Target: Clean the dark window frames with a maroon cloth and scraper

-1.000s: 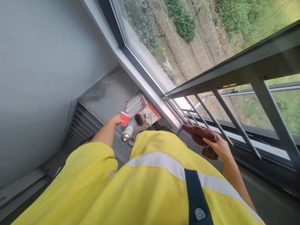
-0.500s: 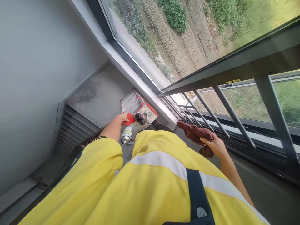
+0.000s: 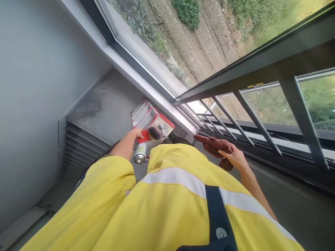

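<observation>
Grey wall fills your left side, and a big window (image 3: 183, 38) with a dark railing (image 3: 251, 66) runs across the top and right, with a concrete ledge (image 3: 110, 104) below it in the corner. Your left hand (image 3: 136, 132) reaches forward and down to that ledge, fingers closed on a small red scraper (image 3: 143, 136), which lies just beyond your fingertips and points toward the red-edged tray (image 3: 153, 118). A dark oval brush (image 3: 155, 132) rests on the tray just right of the scraper, and a silver spray can (image 3: 140, 153) lies on its side just beneath your left wrist, its long axis running toward you. Your right hand (image 3: 234, 157) is well apart from all this, off to the right at the foot of the railing, gripping a brown rag (image 3: 216, 144) that trails out leftward from your fingers. Your left hand is plainly the nearer one to the tray and can.
</observation>
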`<state>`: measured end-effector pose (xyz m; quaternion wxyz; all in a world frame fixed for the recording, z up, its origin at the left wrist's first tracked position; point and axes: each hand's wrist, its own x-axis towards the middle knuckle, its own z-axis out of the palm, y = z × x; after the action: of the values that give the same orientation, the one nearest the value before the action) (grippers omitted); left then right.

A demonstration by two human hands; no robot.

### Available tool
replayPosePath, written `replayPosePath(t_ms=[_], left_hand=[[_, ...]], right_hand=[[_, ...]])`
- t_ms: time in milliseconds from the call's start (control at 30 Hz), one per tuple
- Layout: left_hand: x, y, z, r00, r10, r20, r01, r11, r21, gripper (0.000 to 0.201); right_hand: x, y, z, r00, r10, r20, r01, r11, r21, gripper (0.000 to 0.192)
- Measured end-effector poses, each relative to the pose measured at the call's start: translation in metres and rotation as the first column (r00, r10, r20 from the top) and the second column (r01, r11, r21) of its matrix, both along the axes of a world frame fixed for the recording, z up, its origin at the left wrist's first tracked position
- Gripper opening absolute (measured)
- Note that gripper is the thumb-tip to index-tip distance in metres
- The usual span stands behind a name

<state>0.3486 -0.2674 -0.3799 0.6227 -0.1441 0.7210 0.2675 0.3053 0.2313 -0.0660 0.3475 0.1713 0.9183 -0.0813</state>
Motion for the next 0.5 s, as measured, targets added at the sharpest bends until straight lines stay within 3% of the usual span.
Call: replayPosePath(t_ms=[300, 500], left_hand=[[-0.008, 0.01, -0.004, 0.985, -0.054, -0.162, 0.043, 0.997, -0.067, 0.035], [-0.005, 0.011, -0.005, 0.979, -0.061, -0.196, 0.043, 0.994, -0.098, 0.03]], right_hand=[[0.009, -0.005, -0.007, 0.999, -0.026, -0.021, 0.026, 0.999, -0.028, 0.066], [0.015, -0.008, -0.009, 0.997, -0.081, 0.006, 0.081, 0.996, -0.033, 0.067]])
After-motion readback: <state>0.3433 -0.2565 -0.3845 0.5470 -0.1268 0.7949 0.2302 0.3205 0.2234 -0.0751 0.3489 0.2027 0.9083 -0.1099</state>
